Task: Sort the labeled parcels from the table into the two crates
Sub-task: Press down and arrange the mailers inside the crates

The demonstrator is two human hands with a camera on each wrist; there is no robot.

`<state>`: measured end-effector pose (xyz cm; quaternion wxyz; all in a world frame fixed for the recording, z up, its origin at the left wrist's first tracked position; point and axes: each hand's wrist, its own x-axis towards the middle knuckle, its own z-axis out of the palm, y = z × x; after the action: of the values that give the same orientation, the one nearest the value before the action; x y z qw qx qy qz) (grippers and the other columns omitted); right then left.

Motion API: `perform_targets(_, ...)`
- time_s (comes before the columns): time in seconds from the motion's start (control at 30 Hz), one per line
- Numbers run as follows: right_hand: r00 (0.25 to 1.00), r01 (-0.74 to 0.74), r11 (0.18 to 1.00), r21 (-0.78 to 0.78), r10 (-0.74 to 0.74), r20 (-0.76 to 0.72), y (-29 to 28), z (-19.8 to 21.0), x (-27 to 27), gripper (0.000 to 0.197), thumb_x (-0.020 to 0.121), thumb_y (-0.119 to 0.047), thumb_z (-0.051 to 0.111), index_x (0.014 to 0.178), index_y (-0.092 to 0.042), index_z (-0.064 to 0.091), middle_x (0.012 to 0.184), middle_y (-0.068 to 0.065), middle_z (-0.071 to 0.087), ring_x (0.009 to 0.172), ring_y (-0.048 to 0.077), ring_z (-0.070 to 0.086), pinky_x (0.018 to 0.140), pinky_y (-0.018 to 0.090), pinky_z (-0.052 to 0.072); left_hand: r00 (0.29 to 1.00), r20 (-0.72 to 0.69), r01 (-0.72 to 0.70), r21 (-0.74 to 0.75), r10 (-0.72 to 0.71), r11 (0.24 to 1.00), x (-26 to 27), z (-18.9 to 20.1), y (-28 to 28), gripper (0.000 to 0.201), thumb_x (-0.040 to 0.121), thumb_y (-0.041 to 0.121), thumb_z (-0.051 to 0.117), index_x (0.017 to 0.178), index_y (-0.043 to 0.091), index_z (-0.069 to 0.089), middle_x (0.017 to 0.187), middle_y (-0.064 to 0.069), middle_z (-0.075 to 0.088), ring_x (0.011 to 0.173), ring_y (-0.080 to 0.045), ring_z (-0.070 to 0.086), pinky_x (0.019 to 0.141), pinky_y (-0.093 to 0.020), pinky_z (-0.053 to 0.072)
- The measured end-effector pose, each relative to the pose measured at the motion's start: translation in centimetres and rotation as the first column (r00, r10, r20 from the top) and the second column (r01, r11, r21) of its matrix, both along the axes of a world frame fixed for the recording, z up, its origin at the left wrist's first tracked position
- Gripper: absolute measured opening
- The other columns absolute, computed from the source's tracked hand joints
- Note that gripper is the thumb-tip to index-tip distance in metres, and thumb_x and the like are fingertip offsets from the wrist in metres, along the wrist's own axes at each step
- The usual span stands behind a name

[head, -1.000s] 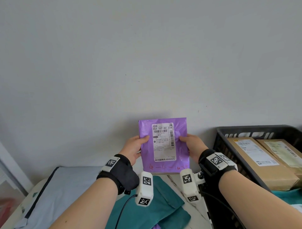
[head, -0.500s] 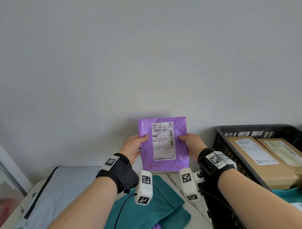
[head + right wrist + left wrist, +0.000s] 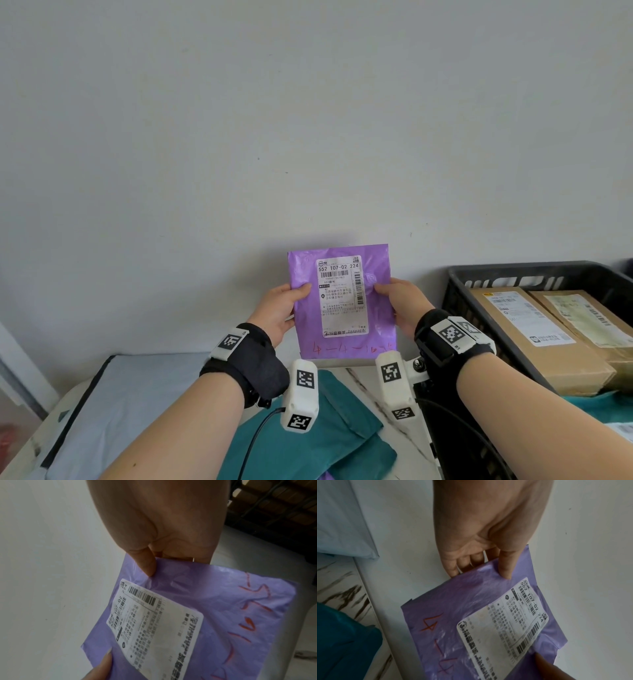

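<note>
While both hands held it up in the lower centre of the head view, the purple parcel (image 3: 342,301) looked like a thin, light, floppy plastic mailer, probably slick. The left hand (image 3: 279,313) and right hand (image 3: 404,306) each pinched a side edge, thumb on the front, fingers behind; that edge pinch seemed the sensible hold. Its long axis stood upright, shipping label (image 3: 340,296) facing the camera, top edge up. A black crate (image 3: 459,284) with brown boxes sat at lower right.
</note>
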<state>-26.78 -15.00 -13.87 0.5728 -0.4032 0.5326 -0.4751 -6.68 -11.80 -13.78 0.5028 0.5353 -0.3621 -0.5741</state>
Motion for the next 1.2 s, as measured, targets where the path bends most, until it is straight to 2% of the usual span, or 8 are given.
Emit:
perform_targets(0.23,0.997,-0.045,0.998,-0.053,0.041,-0.07,2.7,0.7,-1.2,0.013,0.092,-0.019,0.063,0.099,-0.009,0.068,0.097,0.008,0.073,0.083,0.021,0.07,0.069,0.029,0.055,0.996,-0.08,-0.03,-0.062,0.025,0.998,-1.1,0.4,-0.3,0.012,0.094,0.017,0.059,0.101,0.01,0.066,0.095,-0.006,0.072,0.079,-0.019,0.067,0.071,-0.032,0.053)
perform_targets(0.33,0.995,-0.063,0.995,-0.072,0.057,-0.08,4.2,0.7,-1.8,0.024,0.084,-0.011,0.073,0.106,-0.005,0.068,0.103,0.01,0.074,0.092,0.026,0.071,0.084,0.038,0.057,0.991,-0.129,-0.034,-0.083,0.023,0.996,-2.7,0.8,-0.2,0.013,0.095,0.017,0.059,0.099,0.008,0.067,0.097,-0.01,0.072,0.079,-0.022,0.068,0.074,-0.035,0.055)
perform_targets(0.47,0.994,0.011,0.998,-0.061,-0.017,-0.106,6.2,1.0,-2.9,0.027,0.079,0.001,0.074,0.104,-0.003,0.066,0.104,0.012,0.073,0.093,0.028,0.071,0.086,0.044,0.057,0.985,-0.175,-0.004,-0.086,-0.011,0.996,-5.7,1.3,0.5,0.02,0.095,0.019,0.058,0.108,0.006,0.067,0.101,-0.014,0.072,0.089,-0.03,0.069,0.083,-0.042,0.055)
perform_targets(0.57,0.984,0.105,0.992,-0.065,-0.113,-0.136,8.0,1.7,-4.7,0.021,0.08,0.002,0.072,0.097,-0.007,0.065,0.101,0.011,0.073,0.088,0.024,0.071,0.078,0.037,0.059,0.974,-0.21,0.065,-0.089,-0.082,0.994,-8.0,1.7,1.1,0.016,0.096,0.021,0.057,0.101,0.01,0.067,0.092,-0.009,0.074,0.079,-0.024,0.07,0.068,-0.034,0.055)
perform_targets(0.67,0.962,0.218,0.974,-0.068,-0.226,-0.151,9.7,2.5,-7.4,0.022,0.08,0.001,0.072,0.099,-0.007,0.064,0.1,0.01,0.073,0.089,0.027,0.072,0.082,0.044,0.058,0.951,-0.257,0.152,-0.095,-0.171,0.984,-10.9,2.3,2.0,0.015,0.096,0.022,0.056,0.096,0.013,0.067,0.082,-0.003,0.075,0.066,-0.016,0.071,0.053,-0.025,0.053)
perform_targets(0.87,0.918,0.339,0.93,-0.14,-0.36,-0.165,12.9,5.7,-14.0,0.025,0.085,0.0,0.067,0.109,-0.002,0.063,0.104,0.012,0.072,0.091,0.028,0.071,0.079,0.043,0.059,0.921,-0.266,0.249,-0.157,-0.284,0.956,-17.4,4.0,4.1,0.011,0.096,0.017,0.054,0.09,0.014,0.063,0.074,0.001,0.073,0.061,-0.01,0.069,0.045,-0.018,0.048)
perform_targets(1.07,0.857,0.363,0.889,-0.279,-0.436,-0.274,15.1,9.5,-22.9,0.015,0.086,0.002,0.065,0.091,-0.011,0.065,0.097,0.006,0.072,0.088,0.024,0.07,0.082,0.04,0.058,0.955,-0.174,0.199,-0.23,-0.242,0.953,-23.8,5.1,5.3,0.017,0.094,0.018,0.056,0.111,0.015,0.055,0.095,-0.002,0.063,0.085,-0.013,0.062,0.07,-0.026,0.05)
perform_targets(1.2,0.844,0.344,0.918,-0.197,-0.394,-0.364,15.8,9.3,-28.5,0.016,0.087,0.002,0.064,0.089,-0.014,0.065,0.102,0.009,0.071,0.096,0.029,0.068,0.088,0.046,0.055,0.976,-0.17,0.098,-0.223,-0.138,0.97,-28.2,5.1,5.4,0.024,0.093,0.015,0.056,0.117,0.018,0.052,0.093,0.001,0.057,0.084,-0.009,0.057,0.07,-0.023,0.048)
